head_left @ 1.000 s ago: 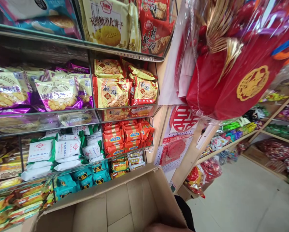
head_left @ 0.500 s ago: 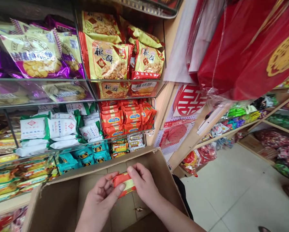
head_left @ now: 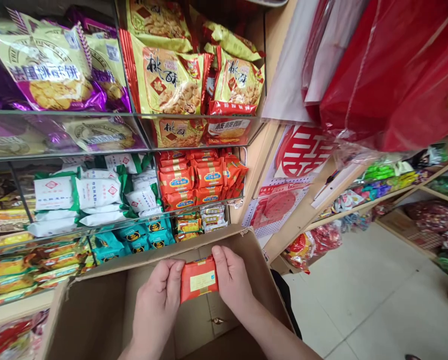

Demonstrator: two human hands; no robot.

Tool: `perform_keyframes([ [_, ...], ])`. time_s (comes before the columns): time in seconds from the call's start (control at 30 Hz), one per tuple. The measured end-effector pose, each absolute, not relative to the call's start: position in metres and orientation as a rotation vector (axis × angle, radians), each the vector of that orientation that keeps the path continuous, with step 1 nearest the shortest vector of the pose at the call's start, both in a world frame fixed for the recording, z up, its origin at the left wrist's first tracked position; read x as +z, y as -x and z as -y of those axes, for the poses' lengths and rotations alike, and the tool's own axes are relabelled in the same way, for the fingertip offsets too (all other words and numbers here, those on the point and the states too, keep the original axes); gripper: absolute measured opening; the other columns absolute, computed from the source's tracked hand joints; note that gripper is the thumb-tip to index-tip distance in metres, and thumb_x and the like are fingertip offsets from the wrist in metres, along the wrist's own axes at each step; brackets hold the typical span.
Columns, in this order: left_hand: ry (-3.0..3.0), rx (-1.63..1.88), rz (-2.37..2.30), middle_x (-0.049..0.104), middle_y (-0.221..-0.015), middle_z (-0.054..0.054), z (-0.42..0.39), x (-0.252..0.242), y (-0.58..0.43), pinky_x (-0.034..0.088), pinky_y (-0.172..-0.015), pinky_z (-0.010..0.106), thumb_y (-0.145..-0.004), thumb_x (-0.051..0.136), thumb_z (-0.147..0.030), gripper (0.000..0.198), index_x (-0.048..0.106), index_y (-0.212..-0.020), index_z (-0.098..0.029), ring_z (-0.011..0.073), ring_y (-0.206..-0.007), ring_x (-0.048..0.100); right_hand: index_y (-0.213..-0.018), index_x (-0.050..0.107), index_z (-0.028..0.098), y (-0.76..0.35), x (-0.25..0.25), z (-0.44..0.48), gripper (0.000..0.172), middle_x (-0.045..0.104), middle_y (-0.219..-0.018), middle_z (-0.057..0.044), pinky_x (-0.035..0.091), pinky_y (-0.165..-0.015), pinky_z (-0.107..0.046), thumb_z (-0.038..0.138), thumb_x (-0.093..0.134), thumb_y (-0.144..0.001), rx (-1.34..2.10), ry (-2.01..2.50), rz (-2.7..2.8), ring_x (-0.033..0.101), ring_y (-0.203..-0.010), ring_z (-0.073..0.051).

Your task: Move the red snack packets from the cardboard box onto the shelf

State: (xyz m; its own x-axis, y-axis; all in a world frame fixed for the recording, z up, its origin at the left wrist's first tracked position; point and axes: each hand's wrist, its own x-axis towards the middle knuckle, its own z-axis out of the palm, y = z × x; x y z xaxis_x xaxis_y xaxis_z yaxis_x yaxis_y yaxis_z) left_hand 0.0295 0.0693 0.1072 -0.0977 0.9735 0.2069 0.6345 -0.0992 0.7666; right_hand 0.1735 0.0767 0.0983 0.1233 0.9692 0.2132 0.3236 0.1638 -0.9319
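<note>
Between my two hands is a small red snack packet (head_left: 198, 280) with a pale yellow label panel facing up. My left hand (head_left: 157, 295) pinches its left end, and my right hand (head_left: 233, 277) pinches its right end. Both hold it above an open cardboard box (head_left: 96, 310), whose bottom shows a small shiny object (head_left: 217, 320) that I cannot make out. On the shelf ahead, red packets (head_left: 176, 180) of similar look are stacked in rows. White and green packets (head_left: 98, 192) lie to their left, and teal packets (head_left: 133, 236) sit below.
Larger yellow biscuit bags (head_left: 171, 82) and purple ones (head_left: 51, 75) fill the upper shelf behind a glass front (head_left: 59, 132). Red bags (head_left: 392, 85) hang at upper right. Lower right is a tiled floor (head_left: 362, 290) beside more shelves of wrapped sweets (head_left: 426, 220).
The red packet has been turned so its label panel faces me. My left hand has shifted its fingers to grip the packet's left end. The view has moved slightly.
</note>
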Motion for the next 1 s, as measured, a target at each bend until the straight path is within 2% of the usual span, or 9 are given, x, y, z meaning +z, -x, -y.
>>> perform_keyframes([
  [0.23,-1.762,1.268,-1.724,0.059,-0.054,-0.003,-0.067,0.105,-0.03,0.04,-0.048,0.021,-0.079,0.042,-0.042,0.027,0.053,-0.065,-0.022,0.0111,-0.048,0.052,-0.057,0.031,0.021,-0.178,0.103,-0.074,0.031,0.032,-0.046,0.006,0.025,-0.041,-0.022,0.024,0.032,-0.088,0.27,1.248,1.575,0.03,-0.04,-0.008],
  [0.33,-1.444,1.163,-1.681,0.049,-0.047,-0.005,-0.066,0.114,-0.035,0.037,-0.046,0.022,-0.078,0.038,-0.054,0.039,0.045,-0.057,-0.022,0.011,-0.044,0.046,-0.062,0.042,0.019,-0.19,0.109,-0.075,0.026,0.044,-0.048,0.003,0.031,-0.045,-0.023,0.019,0.036,-0.087,-0.087,1.056,1.704,0.039,-0.043,-0.009],
  [0.43,-0.879,0.933,-1.339,0.059,-0.063,0.0,-0.064,0.125,-0.041,0.042,-0.05,0.026,-0.074,0.03,-0.065,0.05,0.053,-0.081,-0.02,0.0143,-0.054,0.055,-0.074,0.053,0.016,-0.202,0.113,-0.078,0.018,0.055,-0.054,-0.002,0.036,-0.049,-0.027,0.027,0.043,-0.085,-0.359,0.866,1.93,0.049,-0.05,-0.013],
  [0.5,-0.612,0.852,-1.071,0.064,-0.075,0.003,-0.06,0.131,-0.044,0.044,-0.053,0.026,-0.075,0.038,-0.061,0.05,0.052,-0.099,-0.02,0.0149,-0.06,0.059,-0.08,0.057,0.017,-0.206,0.114,-0.076,0.017,0.057,-0.056,-0.003,0.038,-0.05,-0.028,0.032,0.048,-0.083,-0.445,0.762,2.089,0.051,-0.053,-0.015],
  [0.6,-0.498,0.956,-0.849,0.065,-0.087,0.001,-0.056,0.136,-0.044,0.046,-0.061,0.024,-0.076,0.055,-0.036,0.035,0.05,-0.109,-0.024,0.0128,-0.07,0.059,-0.086,0.058,0.02,-0.205,0.114,-0.068,0.017,0.061,-0.064,-0.003,0.043,-0.057,-0.03,0.035,0.051,-0.081,-0.379,0.7,2.141,0.054,-0.063,-0.017],
  [0.7,-0.513,1.089,-0.84,0.063,-0.102,0.0,-0.054,0.14,-0.04,0.048,-0.067,0.024,-0.075,0.059,-0.025,0.046,0.045,-0.118,-0.033,0.0132,-0.079,0.059,-0.094,0.057,0.02,-0.203,0.114,-0.058,0.03,0.061,-0.091,-0.009,0.045,-0.076,-0.037,0.044,0.055,-0.076,-0.087,0.833,1.99,0.054,-0.087,-0.02],
  [0.77,-0.552,1.119,-0.881,0.063,-0.104,-0.002,-0.052,0.141,-0.038,0.048,-0.067,0.021,-0.073,0.061,-0.024,0.055,0.041,-0.122,-0.037,0.0119,-0.079,0.059,-0.104,0.051,0.019,-0.203,0.114,-0.052,0.04,0.052,-0.113,-0.013,0.043,-0.086,-0.039,0.044,0.058,-0.073,0.153,0.917,1.903,0.048,-0.105,-0.023],
  [0.87,-0.598,1.117,-0.938,0.067,-0.087,-0.005,-0.051,0.142,-0.038,0.048,-0.067,0.017,-0.068,0.067,-0.025,0.065,0.038,-0.124,-0.039,0.0096,-0.072,0.059,-0.114,0.042,0.02,-0.203,0.114,-0.048,0.047,0.039,-0.129,-0.014,0.04,-0.094,-0.036,0.032,0.061,-0.073,0.377,0.935,1.928,0.04,-0.117,-0.022],
  [1.0,-0.693,1.112,-0.984,0.066,-0.065,-0.007,-0.051,0.141,-0.042,0.05,-0.064,0.021,-0.059,0.074,-0.029,0.074,0.038,-0.123,-0.039,0.0132,-0.067,0.061,-0.111,0.044,0.021,-0.2,0.113,-0.046,0.043,0.041,-0.122,-0.012,0.043,-0.09,-0.03,0.021,0.06,-0.07,0.413,0.895,1.97,0.046,-0.11,-0.018],
])
